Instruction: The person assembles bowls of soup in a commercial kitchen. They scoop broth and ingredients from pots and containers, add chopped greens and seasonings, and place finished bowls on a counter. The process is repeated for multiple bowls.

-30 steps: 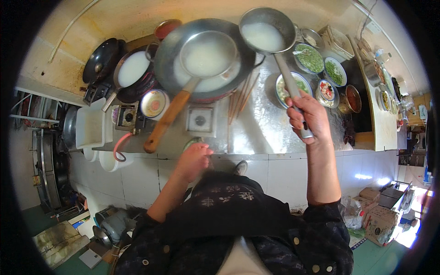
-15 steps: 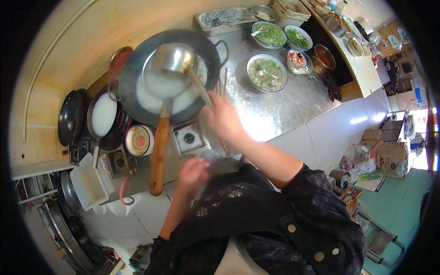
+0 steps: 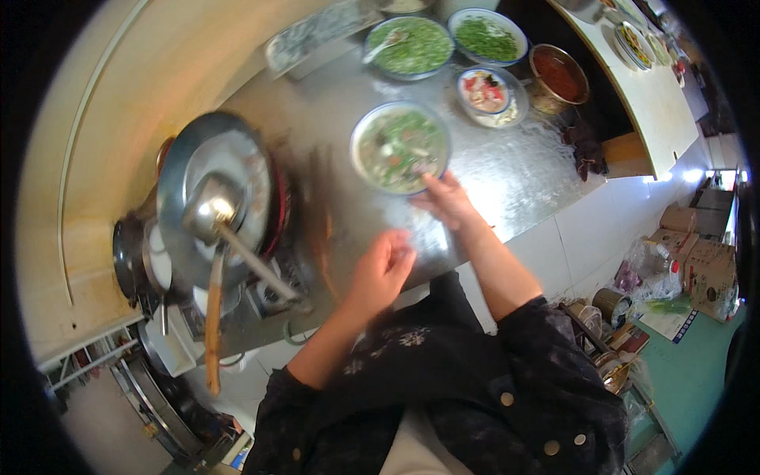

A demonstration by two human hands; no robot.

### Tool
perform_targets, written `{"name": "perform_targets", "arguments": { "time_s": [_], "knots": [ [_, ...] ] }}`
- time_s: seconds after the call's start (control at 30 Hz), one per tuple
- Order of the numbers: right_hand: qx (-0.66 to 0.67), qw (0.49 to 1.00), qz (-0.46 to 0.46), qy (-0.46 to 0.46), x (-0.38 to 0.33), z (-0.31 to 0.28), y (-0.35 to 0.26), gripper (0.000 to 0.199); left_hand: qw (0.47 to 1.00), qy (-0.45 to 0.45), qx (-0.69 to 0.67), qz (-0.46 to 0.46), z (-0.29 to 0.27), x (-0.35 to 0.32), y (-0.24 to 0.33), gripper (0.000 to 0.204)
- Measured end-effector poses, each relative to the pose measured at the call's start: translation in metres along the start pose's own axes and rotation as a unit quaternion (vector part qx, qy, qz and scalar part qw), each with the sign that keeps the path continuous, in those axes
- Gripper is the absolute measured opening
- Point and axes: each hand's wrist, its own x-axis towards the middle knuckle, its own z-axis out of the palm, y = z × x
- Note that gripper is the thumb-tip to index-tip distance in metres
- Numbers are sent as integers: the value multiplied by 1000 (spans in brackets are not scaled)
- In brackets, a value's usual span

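A soup bowl, white with a blue rim, holds a pale broth with chopped greens. At its near right edge my right hand grips the rim, the thumb on top and fingers beneath. My left hand hovers just nearer than the bowl, apart from it, with its fingers curled in and nothing seen in them; it is slightly blurred. To the left, a metal ladle rests over a dark wok. Beside it lies a wooden-handled tool, its head hidden under the ladle.
Bowls of chopped greens stand at the back. Nearby are a small bowl of red and white pieces and a metal pot of red sauce. A pan of white liquid sits left of the wok. A wooden-edged shelf borders the right.
My right hand has let go of the ladle, left over the wok, and taken hold of the soup bowl. My left hand has moved up and right towards it. The view has shifted right.
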Motion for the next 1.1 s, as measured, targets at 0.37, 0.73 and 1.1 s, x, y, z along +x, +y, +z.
{"name": "perform_targets", "arguments": {
  "time_s": [0.37, 0.73, 1.1],
  "knots": [
    [158, 984, -31, -75, -4, -7, -22, 68, 924, -9, 346, 164, 158, 309, 108, 62],
    [232, 970, -71, 1, -89, -84, -46, 68, 996, -27, -2, 90, 215, 387, 99, 31],
    [292, 945, -142, 40, -138, -174, -90, 59, 872, -111, 372, 298, 242, 390, 131, 23]
  ]
}}
